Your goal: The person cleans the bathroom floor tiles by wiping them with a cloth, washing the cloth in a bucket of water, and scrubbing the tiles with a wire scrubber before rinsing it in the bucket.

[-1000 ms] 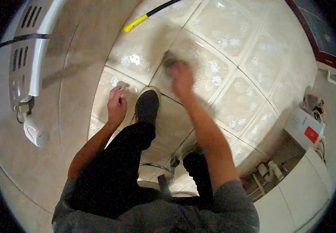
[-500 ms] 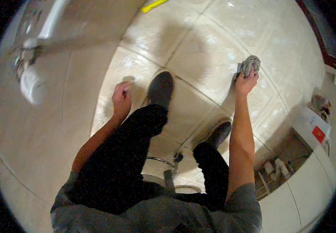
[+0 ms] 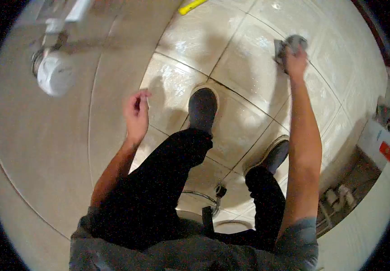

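My right hand (image 3: 297, 64) is closed on a crumpled grey cloth (image 3: 298, 41) over the pale tiled floor (image 3: 244, 58), beyond my right shoe. A flat grey piece (image 3: 279, 50) shows at the cloth's left side; blur hides whether it is separate. Whether the cloth touches the tiles is not clear. My left hand (image 3: 137, 113) hovers left of my left shoe (image 3: 203, 108), its fingers curled in and thumb near the fingertips. Anything inside that curl is too small or hidden to name.
A white round fixture (image 3: 56, 74) sticks out from the beige wall (image 3: 75, 131) at left. A yellow object (image 3: 192, 6) lies at the top. On the right stand a white box with a red patch (image 3: 377, 147) and a shelf of clutter (image 3: 339, 198). Behind my legs is a hose (image 3: 199, 194).
My right hand has moved the cloth farther away across the floor. My left hand has shifted slightly left relative to my left shoe. The whole view has swung a little.
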